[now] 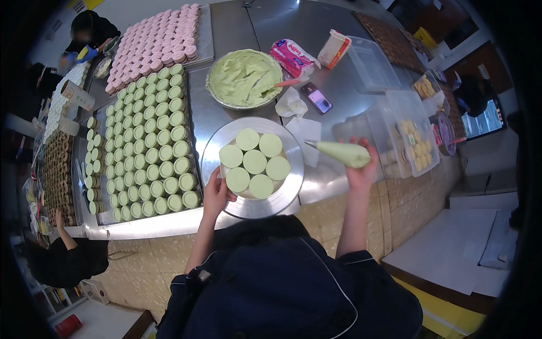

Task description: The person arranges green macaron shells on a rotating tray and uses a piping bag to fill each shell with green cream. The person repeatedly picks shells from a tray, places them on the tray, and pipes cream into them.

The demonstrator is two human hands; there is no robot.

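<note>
My right hand (362, 167) grips the full end of a piping bag (341, 152) of pale green cream, its metal nozzle pointing left towards the turntable. My left hand (218, 193) rests at the left edge of the round metal turntable (292, 190), fingers by the disc under the cakes; whether it grips that disc I cannot tell. Several round green-topped cakes (255, 162) lie there, one in the middle and the others around it. Behind the turntable stands a bowl of green cream (241, 76) with a red-handled spatula (290, 81) in it.
Left is a tray of small green-topped cakes (150, 144), with pink ones (156, 42) behind. A phone (316, 98), crumpled paper (292, 103), a pink packet (294, 57), a carton (334, 48) and plastic boxes (406, 140) are to the right. Co-workers stand at the left and far right.
</note>
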